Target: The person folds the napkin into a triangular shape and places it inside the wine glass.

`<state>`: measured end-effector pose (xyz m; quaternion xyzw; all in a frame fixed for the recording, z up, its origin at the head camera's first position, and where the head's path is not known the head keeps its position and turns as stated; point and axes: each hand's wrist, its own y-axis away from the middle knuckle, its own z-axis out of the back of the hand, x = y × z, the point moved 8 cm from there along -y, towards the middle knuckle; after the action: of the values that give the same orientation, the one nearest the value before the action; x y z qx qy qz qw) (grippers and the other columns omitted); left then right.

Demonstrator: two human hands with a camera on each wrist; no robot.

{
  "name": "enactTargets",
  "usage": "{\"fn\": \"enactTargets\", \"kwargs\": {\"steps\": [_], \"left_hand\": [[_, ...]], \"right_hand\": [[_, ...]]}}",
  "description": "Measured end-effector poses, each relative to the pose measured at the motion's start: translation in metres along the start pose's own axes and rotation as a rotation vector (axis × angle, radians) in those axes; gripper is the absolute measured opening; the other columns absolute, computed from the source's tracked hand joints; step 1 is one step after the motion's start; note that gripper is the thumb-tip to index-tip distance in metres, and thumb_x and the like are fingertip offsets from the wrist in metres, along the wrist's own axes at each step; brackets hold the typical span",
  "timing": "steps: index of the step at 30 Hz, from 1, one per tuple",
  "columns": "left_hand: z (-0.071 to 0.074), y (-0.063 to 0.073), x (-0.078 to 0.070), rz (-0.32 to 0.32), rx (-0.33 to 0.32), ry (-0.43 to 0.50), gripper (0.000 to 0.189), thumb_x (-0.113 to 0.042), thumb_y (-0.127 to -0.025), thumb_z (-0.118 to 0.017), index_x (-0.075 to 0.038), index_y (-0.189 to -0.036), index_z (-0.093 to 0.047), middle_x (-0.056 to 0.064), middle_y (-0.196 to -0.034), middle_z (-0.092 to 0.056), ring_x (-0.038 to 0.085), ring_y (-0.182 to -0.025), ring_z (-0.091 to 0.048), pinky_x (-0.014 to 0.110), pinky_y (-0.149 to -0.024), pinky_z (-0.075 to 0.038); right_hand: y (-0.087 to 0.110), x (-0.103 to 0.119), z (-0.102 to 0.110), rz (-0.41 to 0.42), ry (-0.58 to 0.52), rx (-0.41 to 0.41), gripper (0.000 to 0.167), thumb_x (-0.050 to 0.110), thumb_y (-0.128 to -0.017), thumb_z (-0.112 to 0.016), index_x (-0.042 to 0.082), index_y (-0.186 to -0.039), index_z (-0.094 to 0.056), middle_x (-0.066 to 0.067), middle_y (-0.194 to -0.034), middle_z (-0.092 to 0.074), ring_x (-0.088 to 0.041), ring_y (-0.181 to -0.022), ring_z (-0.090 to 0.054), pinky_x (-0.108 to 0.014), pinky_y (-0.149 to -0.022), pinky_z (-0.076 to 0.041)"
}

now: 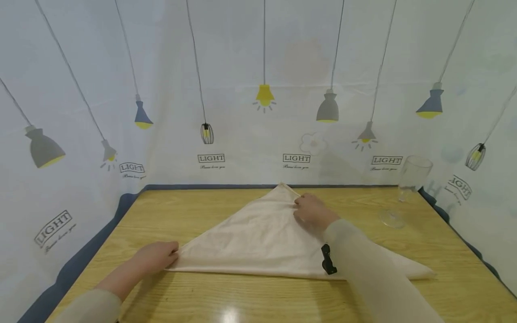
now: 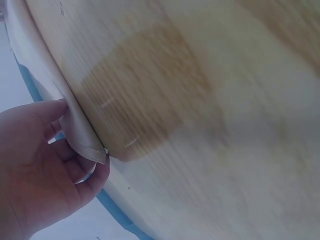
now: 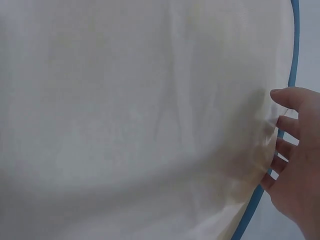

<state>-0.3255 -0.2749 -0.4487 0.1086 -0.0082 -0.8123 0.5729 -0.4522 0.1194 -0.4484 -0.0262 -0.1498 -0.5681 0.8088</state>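
Note:
A pale cream cloth napkin (image 1: 250, 233), folded into a triangle, lies on the wooden table with its point toward the back edge. At its left corner my left hand (image 1: 155, 256) holds the cloth. The left wrist view shows that thumb over the napkin corner (image 2: 82, 132) and the fingers curled behind it. My right hand (image 1: 315, 211) is at the upper right slanted edge, fingertips touching the fabric. In the right wrist view, the thumb (image 3: 287, 95) and fingers of that hand stand apart at the cloth's edge. The right forearm covers part of the napkin's right side.
A clear stemmed glass (image 1: 415, 175) stands at the back right of the wooden table (image 1: 194, 296). Around the table hangs a white sheet (image 1: 242, 54) printed with lamps, with a blue border along the table edge. A black clip (image 1: 328, 259) sits by the right sleeve.

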Motion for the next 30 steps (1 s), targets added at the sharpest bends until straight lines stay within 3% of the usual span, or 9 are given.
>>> {"fn": "enactTargets", "kwargs": {"steps": [7,12,16,19,24,30], "left_hand": [[0.004,-0.001,-0.004,-0.008,0.026,0.011,0.025,-0.014,-0.099,-0.055,-0.015,-0.077,-0.044,-0.002,-0.063,-0.041,0.013,-0.056,-0.037,0.031,-0.055,-0.032],[0.006,0.001,-0.002,0.015,0.050,0.042,0.024,-0.015,-0.099,-0.054,-0.014,-0.076,-0.046,-0.001,-0.063,-0.043,0.014,-0.057,-0.038,0.031,-0.055,-0.033],[0.008,0.003,-0.001,0.025,0.050,0.043,0.024,-0.014,-0.099,-0.054,-0.014,-0.076,-0.047,-0.001,-0.064,-0.044,0.014,-0.057,-0.039,0.031,-0.055,-0.034],[0.008,0.003,-0.001,0.022,0.053,0.038,0.024,-0.014,-0.099,-0.054,-0.014,-0.076,-0.047,-0.001,-0.064,-0.044,0.014,-0.057,-0.039,0.031,-0.055,-0.034],[0.008,0.004,-0.003,0.019,0.053,0.038,0.023,-0.014,-0.099,-0.053,-0.014,-0.077,-0.047,-0.001,-0.063,-0.043,0.014,-0.057,-0.039,0.031,-0.055,-0.034],[0.007,0.004,-0.002,0.006,0.042,0.034,0.023,-0.013,-0.098,-0.053,-0.014,-0.077,-0.046,-0.001,-0.063,-0.041,0.014,-0.057,-0.038,0.032,-0.055,-0.033]], "right_hand": [[-0.011,0.000,-0.007,-0.051,0.020,-0.011,0.046,0.023,-0.094,-0.048,-0.005,-0.130,-0.056,-0.024,-0.137,-0.045,-0.043,-0.125,-0.040,-0.055,-0.103,-0.034],[-0.016,-0.001,-0.008,-0.077,-0.033,-0.017,0.054,0.026,-0.097,-0.045,-0.012,-0.135,-0.047,-0.026,-0.145,-0.035,-0.044,-0.132,-0.034,-0.055,-0.107,-0.030],[-0.016,-0.003,-0.007,-0.092,-0.069,-0.033,0.051,0.026,-0.095,-0.048,-0.012,-0.129,-0.054,-0.025,-0.149,-0.030,-0.042,-0.135,-0.031,-0.055,-0.108,-0.030],[-0.014,-0.002,-0.007,-0.091,-0.080,-0.033,0.051,0.028,-0.095,-0.051,-0.008,-0.130,-0.054,-0.024,-0.153,-0.026,-0.042,-0.138,-0.027,-0.057,-0.109,-0.027],[-0.009,0.002,-0.002,-0.088,-0.099,-0.047,0.064,0.031,-0.095,-0.053,-0.008,-0.143,-0.039,-0.025,-0.156,-0.020,-0.042,-0.142,-0.019,-0.058,-0.112,-0.019],[-0.010,0.002,-0.001,-0.051,-0.063,-0.054,0.062,0.034,-0.097,-0.053,-0.005,-0.144,-0.041,-0.025,-0.152,-0.026,-0.043,-0.139,-0.025,-0.058,-0.111,-0.023]]}}
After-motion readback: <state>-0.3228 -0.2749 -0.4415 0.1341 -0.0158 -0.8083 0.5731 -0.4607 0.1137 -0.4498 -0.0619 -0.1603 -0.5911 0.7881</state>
